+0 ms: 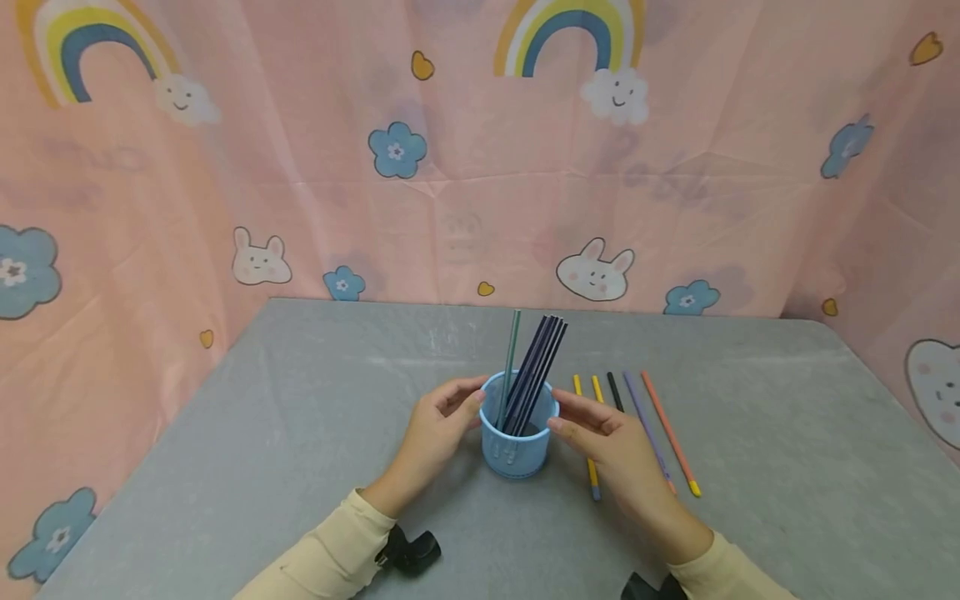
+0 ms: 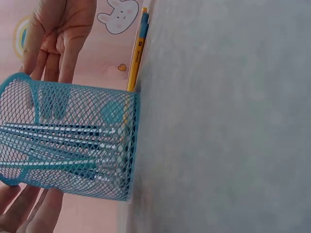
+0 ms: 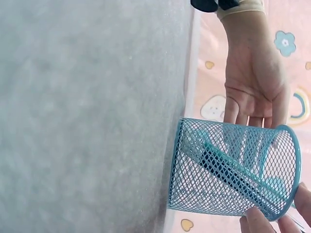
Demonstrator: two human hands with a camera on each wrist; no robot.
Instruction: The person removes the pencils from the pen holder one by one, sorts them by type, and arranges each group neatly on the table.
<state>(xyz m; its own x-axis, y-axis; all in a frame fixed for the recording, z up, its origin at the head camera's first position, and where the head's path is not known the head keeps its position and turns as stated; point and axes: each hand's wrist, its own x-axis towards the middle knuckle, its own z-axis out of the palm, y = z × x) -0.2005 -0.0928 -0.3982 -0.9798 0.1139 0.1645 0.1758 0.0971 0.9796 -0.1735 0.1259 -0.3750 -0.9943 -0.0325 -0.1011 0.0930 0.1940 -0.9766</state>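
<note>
A light blue mesh pen holder [image 1: 516, 457] stands upright between both hands, its base at or very near the grey table. Several dark pencils [image 1: 542, 358] and a green one [image 1: 511, 354] lean inside it. My left hand [image 1: 435, 433] holds the holder's left side near the rim, thumb toward me and fingers farther round. On the opposite side, my right hand [image 1: 626, 454] grips it the same way. In the right wrist view, fingers of the left hand [image 3: 255, 77] show through the mesh of the holder [image 3: 233, 170].
Loose pencils lie right of the holder, partly behind the right hand: two yellow ones [image 1: 593, 479], a black one [image 1: 614, 390], a purple one [image 1: 643, 417] and an orange one [image 1: 667, 425]. The grey table [image 1: 337, 400] meets a pink patterned cloth [image 1: 480, 208] behind.
</note>
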